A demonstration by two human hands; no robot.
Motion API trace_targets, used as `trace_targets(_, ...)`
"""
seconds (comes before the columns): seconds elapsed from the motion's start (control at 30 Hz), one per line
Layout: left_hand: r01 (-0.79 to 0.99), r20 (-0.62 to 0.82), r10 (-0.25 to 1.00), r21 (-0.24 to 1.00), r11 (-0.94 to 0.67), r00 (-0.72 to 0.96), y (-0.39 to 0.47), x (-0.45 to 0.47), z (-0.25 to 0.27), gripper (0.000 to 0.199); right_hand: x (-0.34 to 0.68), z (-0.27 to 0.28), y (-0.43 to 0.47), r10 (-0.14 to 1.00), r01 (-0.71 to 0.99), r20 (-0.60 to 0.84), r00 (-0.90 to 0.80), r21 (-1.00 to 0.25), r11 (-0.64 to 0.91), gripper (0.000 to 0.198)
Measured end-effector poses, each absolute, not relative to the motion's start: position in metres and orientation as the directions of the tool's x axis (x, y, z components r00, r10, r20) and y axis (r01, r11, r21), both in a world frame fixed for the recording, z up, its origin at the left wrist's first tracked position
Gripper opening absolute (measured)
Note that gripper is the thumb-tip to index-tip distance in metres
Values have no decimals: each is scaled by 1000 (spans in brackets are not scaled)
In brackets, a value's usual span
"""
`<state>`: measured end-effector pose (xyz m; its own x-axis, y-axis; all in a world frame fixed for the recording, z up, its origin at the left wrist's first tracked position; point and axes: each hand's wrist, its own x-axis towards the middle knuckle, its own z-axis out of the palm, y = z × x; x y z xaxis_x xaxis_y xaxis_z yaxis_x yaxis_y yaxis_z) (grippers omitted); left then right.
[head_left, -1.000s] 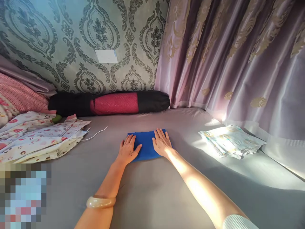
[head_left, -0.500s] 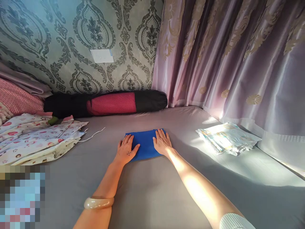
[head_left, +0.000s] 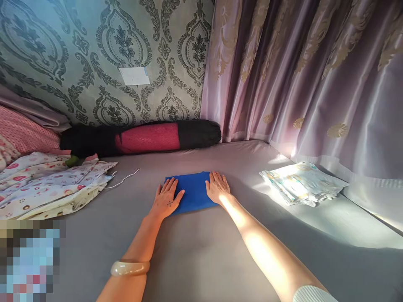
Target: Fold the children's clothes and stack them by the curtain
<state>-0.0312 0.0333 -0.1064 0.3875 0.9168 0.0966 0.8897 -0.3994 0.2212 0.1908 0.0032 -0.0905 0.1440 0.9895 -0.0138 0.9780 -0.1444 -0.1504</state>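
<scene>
A blue folded cloth [head_left: 192, 191] lies flat on the grey bed sheet [head_left: 195, 247] in front of me. My left hand [head_left: 168, 197] rests open on its left edge, fingers stretched away from me and thumb out over the blue. On the opposite edge, my right hand [head_left: 218, 187] lies flat with its fingers extended, partly on the cloth and partly past its side. Both palms face down, and neither hand grips anything. A pale bangle [head_left: 130, 268] circles my left forearm.
Patterned white clothes [head_left: 56, 180] with a drawstring spread at the left. A folded light garment [head_left: 304, 182] sits in sunlight at the right, near the purple curtain [head_left: 283, 84]. Along the papered wall lies a long black-and-red roll [head_left: 145, 137]. The lower-left corner is pixelated.
My right hand has slid slightly to the right, toward the outer edge of the blue cloth. My left hand stays in nearly the same place.
</scene>
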Motion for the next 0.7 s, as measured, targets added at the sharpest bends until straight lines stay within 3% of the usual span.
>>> trace_targets(0.2,906,153,920,175,-385,361,45,-28,-87,47,195,-69,21,988,985,10,151,-87,-150,50)
trace_targets(0.4,927,-76,931,149,-344,358,83,-29,-57,30,211,-43,55,990,990,-110,92,-99,-103,20)
trace_targets(0.5,933,-151,926,153,-324,346,105,-26,-54,20,217,-34,66,979,987,-186,82,-120,-106,27)
trace_targets(0.6,944,-201,925,140,-299,323,124,-21,-57,27,220,-31,73,972,982,-225,68,-155,-105,37)
trace_targets(0.7,949,-241,919,127,-290,313,139,-15,-60,35,221,-34,79,973,977,-223,53,-191,-96,33)
